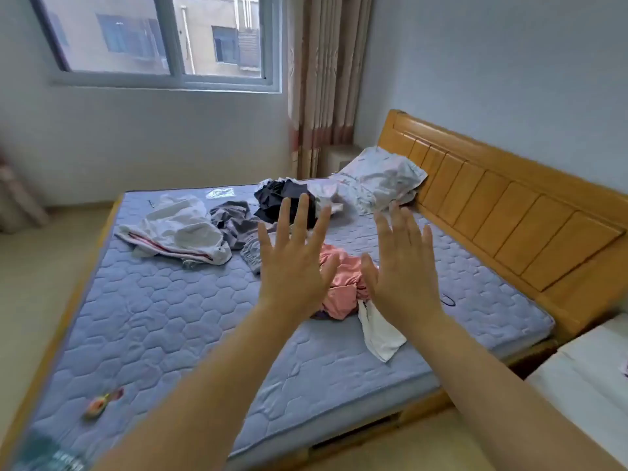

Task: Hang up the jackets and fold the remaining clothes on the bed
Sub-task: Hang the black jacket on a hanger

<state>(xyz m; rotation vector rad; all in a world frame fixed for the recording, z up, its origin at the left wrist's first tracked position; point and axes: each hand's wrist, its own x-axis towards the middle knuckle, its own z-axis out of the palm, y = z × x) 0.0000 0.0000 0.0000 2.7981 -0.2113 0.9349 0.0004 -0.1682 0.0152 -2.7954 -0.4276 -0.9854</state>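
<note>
Loose clothes lie across the blue quilted mattress [163,321]. A white jacket with dark red stripes [176,232] sits at the far left, a grey garment [234,220] beside it, a dark navy heap [278,198] behind. A pink garment [343,287] and a white piece [380,331] lie nearer the middle. My left hand [292,263] and my right hand [402,266] are both raised in the air in front of the clothes, backs toward me, fingers straight and spread, holding nothing. They partly hide the pink garment.
A pillow in a white printed case [384,178] leans at the wooden headboard [509,205] on the right. A small pink and green object [102,404] lies near the mattress's near left corner. A white bedside surface [591,372] stands at the right. Window and curtain [323,79] are behind.
</note>
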